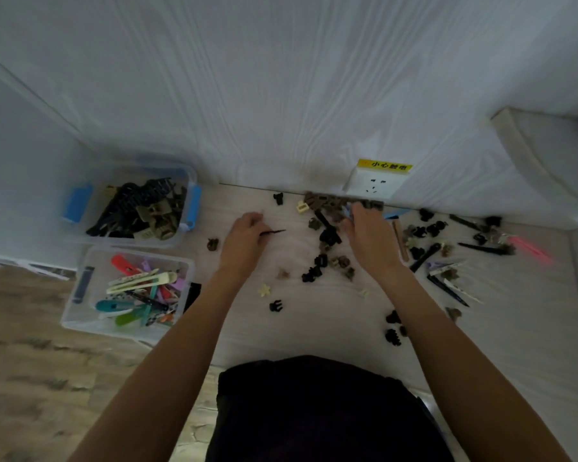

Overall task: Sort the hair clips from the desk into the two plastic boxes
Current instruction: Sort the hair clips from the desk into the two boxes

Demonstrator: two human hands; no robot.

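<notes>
Two clear plastic boxes stand at the desk's left edge. The far box (190,181) with blue latches holds dark and olive claw clips. The near box (80,315) holds long colourful clips. Several small black, brown and cream hair clips (327,238) lie scattered over the pale desk (314,335). My left hand (244,238) is closed on a thin black clip (274,232) that sticks out to the right. My right hand (369,235) reaches into the pile near the wall, fingers curled over the clips there; what it grips is hidden.
A white wall socket (374,185) with a yellow warning label sits at the desk's back edge. Long black, white and pink clips (528,248) lie at the right. Wood floor (30,378) shows at the left, below the desk edge.
</notes>
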